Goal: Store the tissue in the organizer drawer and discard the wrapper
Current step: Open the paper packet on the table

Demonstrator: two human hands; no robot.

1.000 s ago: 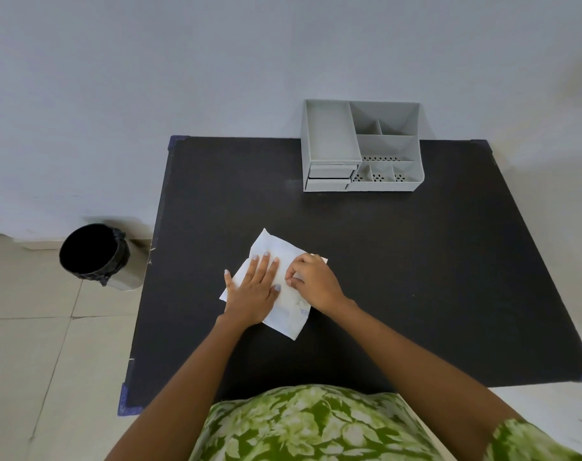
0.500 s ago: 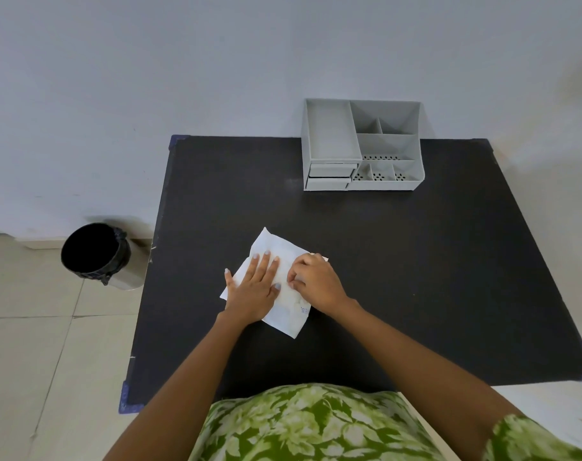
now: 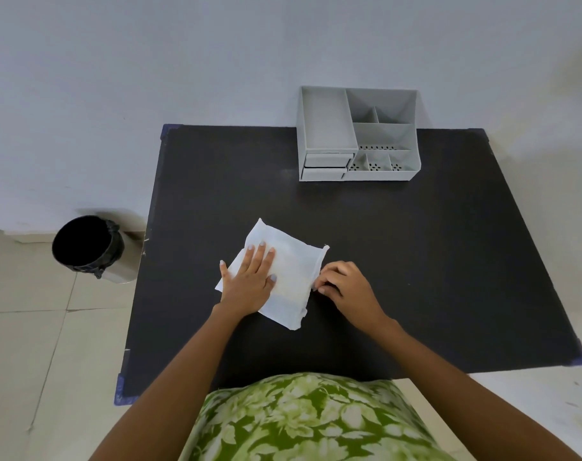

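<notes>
Since the earlier frame the right hand (image 3: 346, 287) has slid off the tissue (image 3: 289, 267) to its right edge, its grip pinching that edge. The left hand (image 3: 249, 281) lies flat, fingers spread, pinning the tissue on the surface (image 3: 415, 244). Both sit well nearer the person than the organizer (image 3: 357, 134).

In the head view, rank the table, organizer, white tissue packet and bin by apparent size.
1. table
2. organizer
3. white tissue packet and bin, too alike to rank; the left hand covers part of the packet.
</notes>
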